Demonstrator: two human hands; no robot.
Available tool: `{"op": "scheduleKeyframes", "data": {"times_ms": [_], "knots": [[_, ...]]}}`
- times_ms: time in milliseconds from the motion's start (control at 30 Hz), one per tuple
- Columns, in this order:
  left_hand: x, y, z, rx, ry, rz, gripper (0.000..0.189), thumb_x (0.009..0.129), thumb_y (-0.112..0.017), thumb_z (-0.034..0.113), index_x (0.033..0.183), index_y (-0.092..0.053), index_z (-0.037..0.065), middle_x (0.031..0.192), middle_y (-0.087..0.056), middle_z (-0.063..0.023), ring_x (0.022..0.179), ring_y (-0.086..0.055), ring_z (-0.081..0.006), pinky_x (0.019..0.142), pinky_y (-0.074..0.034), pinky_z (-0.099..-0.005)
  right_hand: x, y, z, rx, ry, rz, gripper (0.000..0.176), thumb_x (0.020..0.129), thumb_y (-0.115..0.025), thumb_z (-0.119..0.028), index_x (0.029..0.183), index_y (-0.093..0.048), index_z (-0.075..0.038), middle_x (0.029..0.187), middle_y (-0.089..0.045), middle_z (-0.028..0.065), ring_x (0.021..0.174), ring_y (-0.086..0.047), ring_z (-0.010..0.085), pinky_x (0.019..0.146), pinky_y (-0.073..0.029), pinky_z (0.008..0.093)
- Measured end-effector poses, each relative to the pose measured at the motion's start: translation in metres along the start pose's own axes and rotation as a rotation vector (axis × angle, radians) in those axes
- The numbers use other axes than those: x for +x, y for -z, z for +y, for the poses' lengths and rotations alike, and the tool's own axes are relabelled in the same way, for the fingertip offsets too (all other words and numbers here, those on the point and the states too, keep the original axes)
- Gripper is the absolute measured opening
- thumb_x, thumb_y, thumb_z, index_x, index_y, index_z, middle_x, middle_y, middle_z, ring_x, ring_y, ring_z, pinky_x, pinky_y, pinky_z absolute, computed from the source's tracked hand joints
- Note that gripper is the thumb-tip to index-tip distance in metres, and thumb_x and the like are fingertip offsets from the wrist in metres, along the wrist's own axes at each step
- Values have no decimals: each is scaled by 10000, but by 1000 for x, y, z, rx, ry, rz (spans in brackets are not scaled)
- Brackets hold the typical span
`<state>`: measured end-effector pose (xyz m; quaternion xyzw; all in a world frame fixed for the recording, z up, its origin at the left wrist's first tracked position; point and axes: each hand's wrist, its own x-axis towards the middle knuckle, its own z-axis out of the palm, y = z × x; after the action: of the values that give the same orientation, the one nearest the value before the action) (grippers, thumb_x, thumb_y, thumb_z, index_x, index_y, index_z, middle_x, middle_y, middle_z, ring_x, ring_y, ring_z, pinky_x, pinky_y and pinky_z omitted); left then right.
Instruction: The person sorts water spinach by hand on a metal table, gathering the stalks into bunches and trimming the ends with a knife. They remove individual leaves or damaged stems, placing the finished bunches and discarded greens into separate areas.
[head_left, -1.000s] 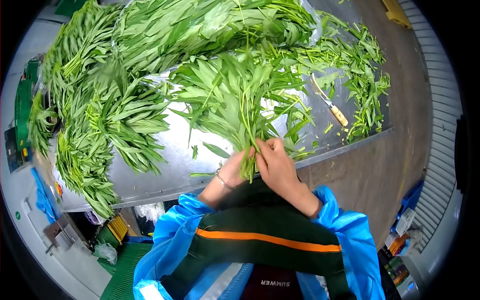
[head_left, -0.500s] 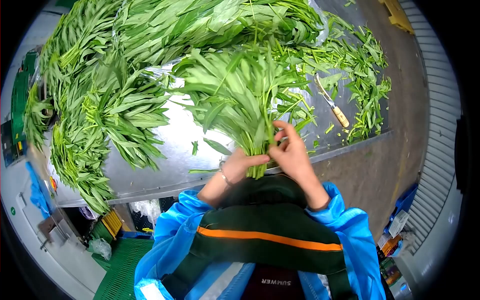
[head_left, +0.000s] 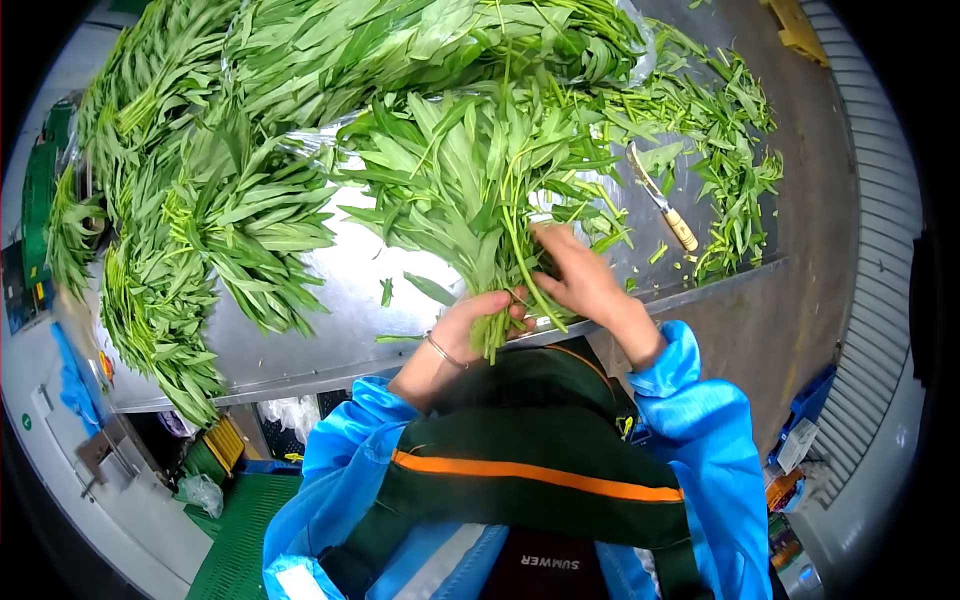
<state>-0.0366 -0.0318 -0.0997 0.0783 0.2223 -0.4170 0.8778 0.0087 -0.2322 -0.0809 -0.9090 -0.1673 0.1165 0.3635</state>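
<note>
A bunch of water spinach (head_left: 455, 200) with long narrow leaves is gripped near its cut stem ends by my left hand (head_left: 465, 325). The leaves fan out away from me over the metal table. One long stem (head_left: 517, 245) stands apart from the bunch on its right side and slants down past the other stem ends. My right hand (head_left: 585, 280) is closed at this stem, its thumb and fingertips against it. To the right, a curved knife with a light handle (head_left: 679, 229) lies on the table.
A large heap of water spinach (head_left: 400, 50) on plastic covers the back of the metal table (head_left: 290, 350). More bunches (head_left: 250, 230) lie at the left. Loose trimmings (head_left: 735, 170) are scattered at the right. A green crate (head_left: 240, 540) stands below left.
My right hand has shifted slightly right and up the bunch. One stem now slants away from the others. My left hand has turned a little and moved slightly left, still holding the bunch.
</note>
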Motion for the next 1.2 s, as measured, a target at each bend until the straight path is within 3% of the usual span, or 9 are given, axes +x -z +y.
{"op": "scheduleKeyframes", "data": {"times_ms": [200, 267, 333, 400, 433, 600, 900, 1067, 1200], "knots": [[-5, 3, 1, -61, 42, 3, 415, 821, -605, 149, 1124, -454, -91, 760, -550, -33, 728, -559, -127, 875, -455, -347, 4, 69, 77, 177, -641, 431, 389, 862, -571, -227, 1180, -518, -9, 849, -633, 184, 814, -629, 338, 704, -502, 372], [1, -2, 3, -22, 42, -23, 415, 828, -603, 161, 1130, -459, -84, 783, -553, -32, 757, -562, -128, 888, -445, -344, 2, 73, 75, -589, -372, 869, 493, 873, -571, -255, 1244, -439, 42, 900, -615, 199, 810, -613, 287, 690, -491, 345], [7, 0, 0, -6, 37, -28, 425, 831, -602, 163, 1142, -458, -88, 805, -556, -33, 777, -565, -130, 894, -443, -345, -7, 77, 17, 257, -728, 348, 492, 852, -615, -284, 1195, -450, 27, 934, -600, 132, 845, -558, 170, 743, -451, 283], [2, -12, 0, 109, 3, 38, 437, 823, -605, 145, 1195, -461, -34, 942, -590, -64, 782, -558, -142, 897, -444, -362, -26, 50, -36, 502, -348, -130, 300, 852, -633, -168, 1124, -582, -53, 941, -606, 35, 821, -568, 110, 757, -463, 245], [0, -27, 3, 192, -30, 82, 435, 822, -603, 136, 1205, -463, -16, 979, -593, -71, 776, -555, -144, 899, -444, -369, -26, 42, -61, 898, -489, -141, 209, 861, -621, -184, 928, -615, 13, 837, -627, 25, 736, -571, 101, 693, -452, 233], [-9, -11, 6, 125, -185, -12, 386, 827, -581, 85, 1199, -488, 41, 1056, -595, -83, 877, -592, -217, 900, -449, -401, -23, 76, -19, 796, -604, 939, 197, 903, -570, -192, 1002, -627, -30, 738, -554, -19, 575, -422, 36, 525, -363, 189], [5, -16, -2, 176, -61, 136, 272, 839, -619, 152, 1057, -551, 5, 860, -597, -49, 874, -592, -218, 817, -457, -313, -25, 5, -72, 812, -288, 470, 304, 924, -488, -68, 1203, -392, 7, 902, -586, 83, 655, -524, 63, 569, -471, 233], [7, -24, -3, 242, -106, 167, 328, 832, -620, 131, 1122, -549, -5, 928, -619, -65, 865, -600, -194, 764, -477, -298, -27, 24, -34, 1947, -670, 659, 255, 955, -459, -254, 1088, -504, -41, 869, -598, 70, 704, -574, 123, 642, -480, 252], [17, -35, -10, 359, -166, 252, 347, 796, -646, 90, 1113, -559, -18, 1010, -633, -83, 898, -601, -163, 799, -467, -284, -32, 0, -50, 1768, -979, 352, 192, 922, -527, -221, 1009, -570, -56, 884, -628, 32, 744, -584, 120, 643, -437, 214]]}}
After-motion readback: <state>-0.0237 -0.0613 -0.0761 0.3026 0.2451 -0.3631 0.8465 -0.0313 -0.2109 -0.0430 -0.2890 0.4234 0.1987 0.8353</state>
